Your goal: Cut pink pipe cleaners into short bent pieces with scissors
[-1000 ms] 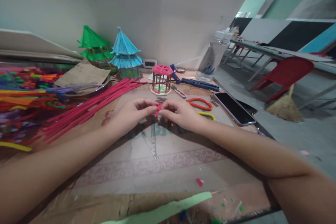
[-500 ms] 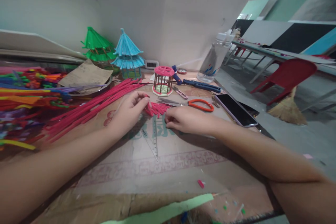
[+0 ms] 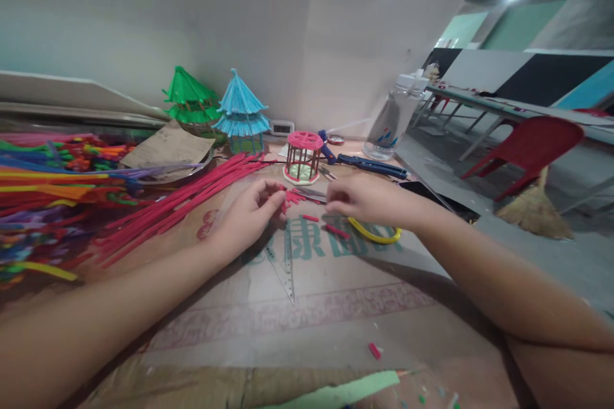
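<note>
My left hand (image 3: 255,209) is closed, thumb and fingers together on short red pipe cleaner pieces (image 3: 289,199); how many it grips is hidden. My right hand (image 3: 367,199) hovers at the scissors, its fingers curled in. Whether anything is between those fingers is hidden. The metal scissor blades (image 3: 311,194) point left, and a yellow loop (image 3: 377,234), perhaps a handle, shows below the hand. Two cut red pieces (image 3: 338,231) lie under its fingertips. A clear set square (image 3: 283,268) is below my left hand. Beyond stands a small round frame (image 3: 305,156) with a pink-red top ring and brown posts.
Long red pipe cleaners (image 3: 187,204) and a multicoloured heap (image 3: 62,185) are at left. Green (image 3: 189,99) and blue (image 3: 241,115) pavilion models stand behind. At right are a water bottle (image 3: 393,118), a blue-handled tool (image 3: 371,165) and a partly covered phone (image 3: 426,195).
My right hand has risen and moved right, uncovering the two red pieces and the yellow loop. My left hand stays around the red pieces. The whole view has shifted slightly.
</note>
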Motion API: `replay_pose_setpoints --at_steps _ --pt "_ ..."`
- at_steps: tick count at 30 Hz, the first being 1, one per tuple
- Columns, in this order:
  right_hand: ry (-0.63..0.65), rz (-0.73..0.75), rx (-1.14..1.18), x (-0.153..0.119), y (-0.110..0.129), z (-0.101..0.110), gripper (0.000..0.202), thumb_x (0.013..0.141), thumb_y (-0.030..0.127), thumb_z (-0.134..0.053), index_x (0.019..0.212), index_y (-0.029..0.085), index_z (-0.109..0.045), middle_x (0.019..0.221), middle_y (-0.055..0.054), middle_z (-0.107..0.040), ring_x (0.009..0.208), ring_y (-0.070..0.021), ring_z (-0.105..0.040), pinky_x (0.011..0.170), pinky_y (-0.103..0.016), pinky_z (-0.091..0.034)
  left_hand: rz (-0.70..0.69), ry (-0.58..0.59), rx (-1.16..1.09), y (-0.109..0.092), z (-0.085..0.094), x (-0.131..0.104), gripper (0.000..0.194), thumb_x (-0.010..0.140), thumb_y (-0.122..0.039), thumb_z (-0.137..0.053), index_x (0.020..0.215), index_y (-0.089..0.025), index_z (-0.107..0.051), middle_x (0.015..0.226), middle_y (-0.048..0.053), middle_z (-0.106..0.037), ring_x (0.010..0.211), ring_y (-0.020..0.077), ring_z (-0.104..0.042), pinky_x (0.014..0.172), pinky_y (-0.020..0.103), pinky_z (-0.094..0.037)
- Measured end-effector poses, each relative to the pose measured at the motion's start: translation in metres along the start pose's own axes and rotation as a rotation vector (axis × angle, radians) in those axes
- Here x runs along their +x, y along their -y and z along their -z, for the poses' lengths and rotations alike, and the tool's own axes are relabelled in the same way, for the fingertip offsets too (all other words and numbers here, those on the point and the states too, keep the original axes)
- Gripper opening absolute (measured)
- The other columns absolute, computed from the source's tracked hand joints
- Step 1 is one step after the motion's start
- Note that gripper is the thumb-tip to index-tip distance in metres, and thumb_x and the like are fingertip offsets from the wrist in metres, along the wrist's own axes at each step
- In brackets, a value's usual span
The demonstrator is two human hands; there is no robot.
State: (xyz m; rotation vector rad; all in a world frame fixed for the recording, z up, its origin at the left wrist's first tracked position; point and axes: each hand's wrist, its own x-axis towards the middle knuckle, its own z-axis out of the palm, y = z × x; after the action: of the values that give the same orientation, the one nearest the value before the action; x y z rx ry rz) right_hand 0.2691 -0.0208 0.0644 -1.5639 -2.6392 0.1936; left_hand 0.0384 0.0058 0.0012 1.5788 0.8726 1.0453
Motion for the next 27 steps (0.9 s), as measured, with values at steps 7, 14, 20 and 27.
replay_pose_setpoints --at_steps 7,14,20,27 --pt "0.24 -0.015 -0.085 -0.015 -0.002 -0.007 0.011 0.083 0.028 -0.057 0.08 0.021 -0.065 0.069 -0.001 -0.064 0.056 -0.0137 -0.051 0.05 -0.026 -0.027 0.023 0.052 -0.032 0.002 -0.002 0.002 0.035 0.084 -0.03 -0.065 0.114 -0.014 -0.056 0.084 0.002 -0.064 0.069 0.0133 -0.065 0.063 0.025 -0.054" --pt "-0.103 -0.096 0.86 0.009 0.029 -0.041 0.013 0.085 0.033 -0.055 0.083 0.02 -0.052 0.063 0.004 -0.057 0.053 -0.0106 -0.052 0.051 -0.023 -0.039 0.059 0.067 0.056 0.004 0.001 0.002 0.027 0.081 -0.039 -0.067 0.092 -0.015 -0.068 0.085 0.004 -0.069 0.072 0.0145 -0.063 0.067 0.026 -0.051" --pt "-0.229 -0.159 1.235 0.022 0.043 -0.069 0.013 0.083 0.028 -0.06 0.082 0.019 -0.052 0.066 0.004 -0.061 0.053 -0.0077 -0.053 0.052 -0.021 -0.042 -0.009 0.08 0.153 -0.002 0.003 0.001 0.021 0.083 -0.035 -0.063 0.085 -0.016 -0.07 0.079 0.003 -0.069 0.069 0.0147 -0.062 0.065 0.026 -0.05" --pt "-0.186 -0.151 1.207 0.022 0.036 -0.069 0.012 0.084 0.028 -0.059 0.082 0.019 -0.051 0.068 0.003 -0.065 0.051 -0.0071 -0.053 0.049 -0.02 -0.042 0.028 0.162 0.084 0.0 0.001 -0.002 0.021 0.083 -0.035 -0.063 0.088 -0.015 -0.067 0.079 0.003 -0.07 0.069 0.0142 -0.065 0.064 0.025 -0.051"
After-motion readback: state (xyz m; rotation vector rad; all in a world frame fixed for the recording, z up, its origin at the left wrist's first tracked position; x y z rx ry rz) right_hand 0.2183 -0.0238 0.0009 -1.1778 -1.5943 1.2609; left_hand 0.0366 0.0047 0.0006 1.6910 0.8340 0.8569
